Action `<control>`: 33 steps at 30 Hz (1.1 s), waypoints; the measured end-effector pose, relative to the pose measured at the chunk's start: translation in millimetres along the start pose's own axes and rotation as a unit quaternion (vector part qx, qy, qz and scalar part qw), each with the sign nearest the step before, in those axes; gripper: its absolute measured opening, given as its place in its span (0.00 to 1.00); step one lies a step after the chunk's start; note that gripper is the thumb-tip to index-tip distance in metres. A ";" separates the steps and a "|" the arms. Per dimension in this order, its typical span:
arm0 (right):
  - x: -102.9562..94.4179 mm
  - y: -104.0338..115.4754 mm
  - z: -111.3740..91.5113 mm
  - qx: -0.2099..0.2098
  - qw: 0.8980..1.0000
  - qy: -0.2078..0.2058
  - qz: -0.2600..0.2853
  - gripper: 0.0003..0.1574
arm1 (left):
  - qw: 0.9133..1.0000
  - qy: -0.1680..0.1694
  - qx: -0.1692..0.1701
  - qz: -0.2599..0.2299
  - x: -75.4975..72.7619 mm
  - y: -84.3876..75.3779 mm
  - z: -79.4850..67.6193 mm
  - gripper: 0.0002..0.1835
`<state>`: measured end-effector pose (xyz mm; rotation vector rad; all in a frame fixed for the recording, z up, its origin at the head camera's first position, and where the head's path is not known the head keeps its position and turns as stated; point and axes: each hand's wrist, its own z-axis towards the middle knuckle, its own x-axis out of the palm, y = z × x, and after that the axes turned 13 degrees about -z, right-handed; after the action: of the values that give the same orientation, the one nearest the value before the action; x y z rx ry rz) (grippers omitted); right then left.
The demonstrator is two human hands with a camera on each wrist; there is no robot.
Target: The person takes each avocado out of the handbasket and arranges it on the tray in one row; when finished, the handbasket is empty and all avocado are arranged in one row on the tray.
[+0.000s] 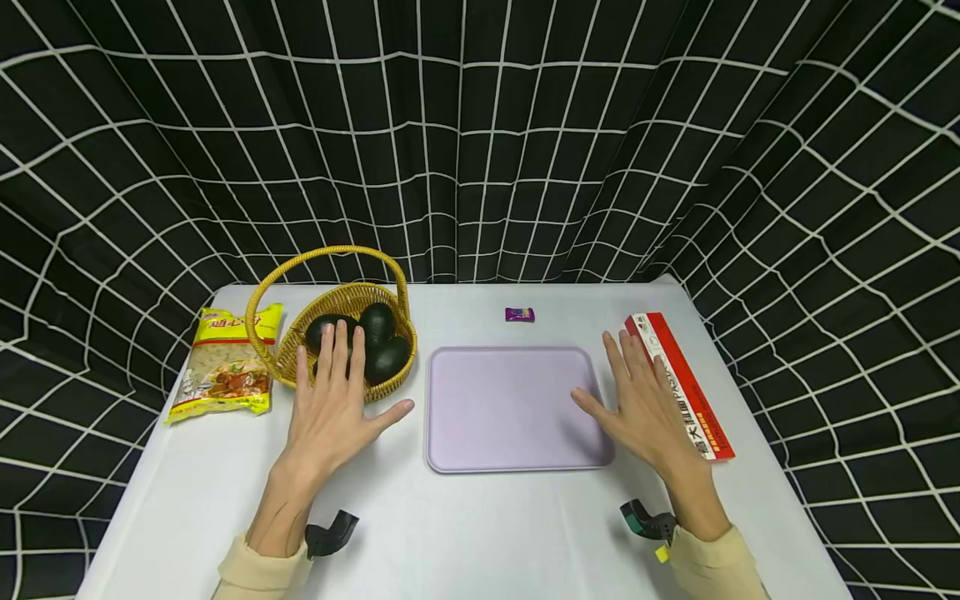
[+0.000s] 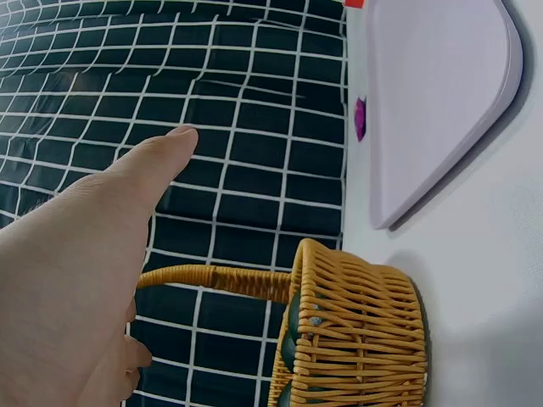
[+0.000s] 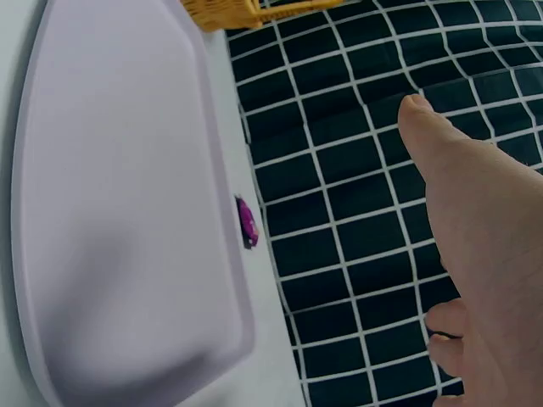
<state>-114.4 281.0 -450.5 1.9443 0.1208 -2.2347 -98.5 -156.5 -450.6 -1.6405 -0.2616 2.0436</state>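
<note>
My left hand hovers palm down with fingers spread, its fingertips over the near side of a wicker basket. Several dark green avocados lie in the basket, partly hidden by the fingers. On the other side, my right hand is held out the same way, between a lilac tray and a red and white box. Neither hand holds anything. Both thumbs point inward toward the tray. In the left wrist view the basket stands below the thumb.
A small purple wrapped packet lies behind the tray. Left of the basket is a yellow plastic food bag. The white table is enclosed by a black cloth with white grid lines. The basket's tall handle arches upward.
</note>
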 end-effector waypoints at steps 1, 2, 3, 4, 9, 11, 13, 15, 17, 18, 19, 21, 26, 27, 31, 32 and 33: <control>-0.1 0.5 0.2 -0.001 1.000 0.000 0.001 0.64 | 1.000 -0.001 0.000 0.000 -0.2 0.1 0.0 0.68; 0.1 0.8 0.5 -0.002 1.000 0.000 0.002 0.64 | 1.000 -0.004 0.001 0.000 -0.3 0.4 -0.2 0.68; 0.1 1.2 0.7 -0.003 1.000 -0.001 0.003 0.64 | 1.000 -0.008 0.002 0.001 -0.3 0.8 -0.3 0.68; 0.2 1.8 0.9 -0.005 1.000 -0.002 0.002 0.64 | 1.000 -0.013 0.003 -0.001 -0.3 1.4 -0.5 0.68; 0.6 4.1 2.0 -0.018 1.000 -0.012 0.004 0.64 | 0.999 -0.053 0.006 -0.006 -0.3 6.7 -2.0 0.69; 0.7 5.0 2.7 -0.022 1.000 -0.017 0.003 0.63 | 0.997 -0.072 0.005 -0.017 -0.7 9.2 -2.9 0.69; 0.7 5.8 3.4 -0.027 0.999 -0.021 0.002 0.63 | 0.995 -0.091 0.002 -0.036 -1.7 11.6 -4.1 0.69; 0.3 6.8 3.8 -0.028 0.999 -0.020 0.005 0.63 | 0.992 -0.108 -0.005 -0.062 -3.4 14.0 -5.8 0.68; 0.1 7.5 4.1 -0.029 0.999 -0.019 0.011 0.63 | 0.987 -0.128 -0.012 -0.095 -5.9 17.1 -7.7 0.68; -0.1 7.8 4.2 -0.028 0.999 -0.017 0.013 0.64 | 0.984 -0.137 -0.016 -0.111 -7.2 18.8 -8.7 0.68; -0.3 8.3 4.3 -0.027 0.999 -0.014 0.016 0.64 | 0.981 -0.147 -0.020 -0.127 -8.5 20.5 -9.5 0.68; -0.7 9.2 4.4 -0.025 0.999 -0.009 0.020 0.64 | 0.972 -0.168 -0.029 -0.159 -10.7 24.5 -11.1 0.67; -1.6 13.6 5.2 -0.018 0.999 0.000 0.039 0.65 | 0.940 -0.230 -0.077 -0.238 -14.0 35.5 -12.0 0.61; -1.7 15.1 6.0 -0.019 0.999 0.001 0.046 0.64 | 0.932 -0.239 -0.096 -0.256 -14.4 38.1 -12.4 0.59; -3.6 22.3 9.3 -0.019 0.996 0.010 0.083 0.62 | 0.896 -0.243 -0.173 -0.330 -15.5 50.0 -15.2 0.53; -4.2 23.9 9.9 -0.018 0.996 0.013 0.092 0.62 | 0.887 -0.238 -0.186 -0.348 -15.3 53.3 -15.5 0.52; -4.5 25.5 10.3 -0.016 0.995 0.018 0.101 0.61 | 0.880 -0.234 -0.195 -0.363 -15.0 56.3 -15.6 0.51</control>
<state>-119.1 254.5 -443.2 1.8872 -0.0337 -2.0579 -96.1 -214.6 -466.9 -0.9536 -1.3157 1.7899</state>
